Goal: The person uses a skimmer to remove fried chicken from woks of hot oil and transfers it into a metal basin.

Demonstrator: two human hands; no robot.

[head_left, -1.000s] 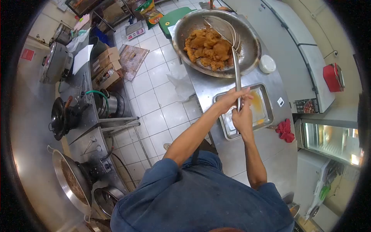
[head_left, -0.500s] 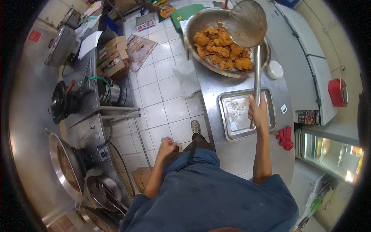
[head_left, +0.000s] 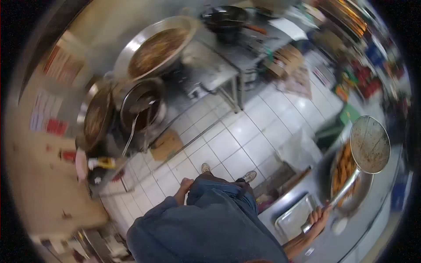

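My right hand (head_left: 319,218) is closed round the metal handle of a long skimmer (head_left: 369,144). The skimmer's round mesh head has brown crumbs on it and hangs over the far side of a wide metal bowl (head_left: 367,193). Pieces of golden fried chicken (head_left: 342,171) lie in that bowl, partly hidden behind the skimmer. Under and beside my right hand is a shallow metal tray (head_left: 291,218) on the steel table (head_left: 269,217). Down by my hip is my left hand (head_left: 186,184), with its fingers small and blurred.
Across the tiled floor (head_left: 239,147), a large wok (head_left: 123,59) of dark oil and a pot (head_left: 158,103) with a ladle stand by the stove counter. Another wok (head_left: 105,125) is left of them. A cardboard box (head_left: 287,61) sits near the counter's far end. A white tub (head_left: 340,225) stands near the bowl.
My view has swung left toward the stove side, so the table and bowl now appear at lower right. The skimmer remains in my right hand. My left hand has come closer to my hip.
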